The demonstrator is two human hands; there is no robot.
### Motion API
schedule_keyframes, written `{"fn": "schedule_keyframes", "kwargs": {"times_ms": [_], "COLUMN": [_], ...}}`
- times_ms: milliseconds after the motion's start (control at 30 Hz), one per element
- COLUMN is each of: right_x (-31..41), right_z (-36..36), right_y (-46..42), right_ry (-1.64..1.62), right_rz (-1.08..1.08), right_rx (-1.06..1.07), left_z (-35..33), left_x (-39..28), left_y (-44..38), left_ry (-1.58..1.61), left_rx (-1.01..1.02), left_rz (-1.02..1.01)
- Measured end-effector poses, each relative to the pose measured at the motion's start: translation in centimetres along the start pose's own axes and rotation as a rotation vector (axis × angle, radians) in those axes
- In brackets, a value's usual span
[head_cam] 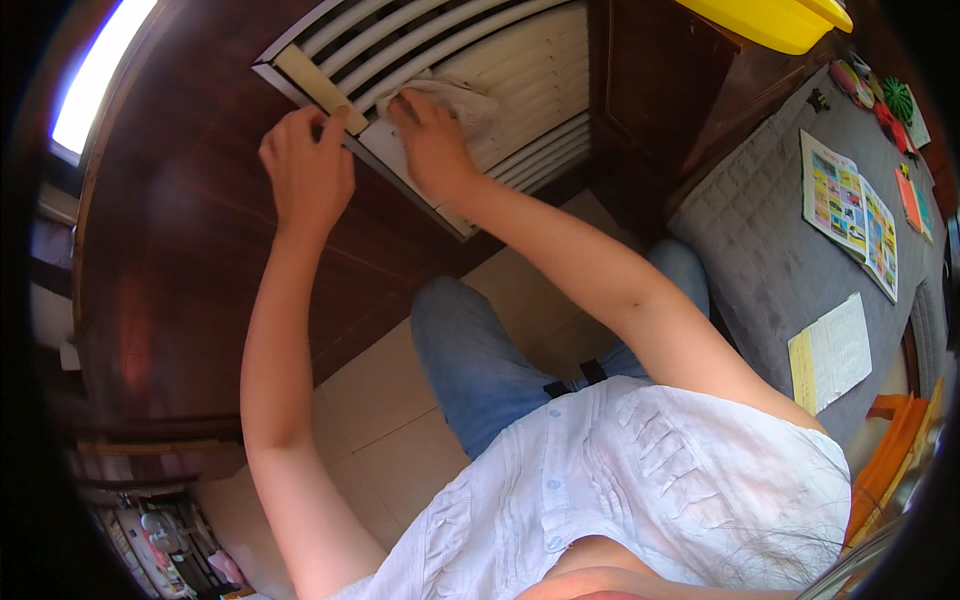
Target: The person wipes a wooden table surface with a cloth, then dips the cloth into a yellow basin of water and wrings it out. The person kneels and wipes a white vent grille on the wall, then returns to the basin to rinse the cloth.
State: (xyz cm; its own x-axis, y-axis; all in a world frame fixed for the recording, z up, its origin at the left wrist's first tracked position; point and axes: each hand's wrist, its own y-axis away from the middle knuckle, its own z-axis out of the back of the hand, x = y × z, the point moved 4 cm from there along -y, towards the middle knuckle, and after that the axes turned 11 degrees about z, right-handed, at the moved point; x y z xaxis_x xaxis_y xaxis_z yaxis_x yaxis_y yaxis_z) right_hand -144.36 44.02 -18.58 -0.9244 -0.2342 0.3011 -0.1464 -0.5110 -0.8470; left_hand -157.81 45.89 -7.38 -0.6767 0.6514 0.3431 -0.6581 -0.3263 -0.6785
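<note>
A white slatted unit (525, 82), its kind not certain, is set in a dark wooden panel at the upper middle. My right hand (431, 142) presses a crumpled whitish cloth (472, 101) against its slats. To the left, my left hand (311, 169) is raised at the unit's lower left edge, with its fingertips at a cream-coloured end strip (319, 82). Whether those fingers pinch the strip or only rest on it cannot be told.
A grey quilted seat (742, 225) stands on the right, bearing an open picture booklet (847, 202), a lined notepad (832, 352) and small toys (896, 101). A yellow plastic basin (772, 19) sits on dark wooden furniture (667, 82). Floor tiles (405, 442) show beside my knees.
</note>
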Motion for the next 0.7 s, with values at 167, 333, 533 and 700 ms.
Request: {"fn": "schedule_keyframes", "kwargs": {"times_ms": [167,333,533,700], "right_x": [1.0,-3.1,-9.0,-20.3], "right_z": [-1.6,-2.6,-1.2,3.8], "right_y": [3.5,3.1,1.8,1.9], "right_ry": [-0.008,-0.271,0.194,0.339], "right_rz": [0.245,0.320,0.326,-0.414], "right_rx": [0.029,0.108,-0.164,-0.516], "left_z": [-0.9,-3.4,-6.7,-6.7], "left_x": [1.6,4.3,6.1,5.9], "left_y": [1.6,0.9,1.3,1.5], "left_ry": [-0.021,-0.059,-0.249,-0.284], "left_rx": [-0.143,-0.211,-0.303,-0.312], "left_rz": [0.083,0.110,0.047,0.013]}}
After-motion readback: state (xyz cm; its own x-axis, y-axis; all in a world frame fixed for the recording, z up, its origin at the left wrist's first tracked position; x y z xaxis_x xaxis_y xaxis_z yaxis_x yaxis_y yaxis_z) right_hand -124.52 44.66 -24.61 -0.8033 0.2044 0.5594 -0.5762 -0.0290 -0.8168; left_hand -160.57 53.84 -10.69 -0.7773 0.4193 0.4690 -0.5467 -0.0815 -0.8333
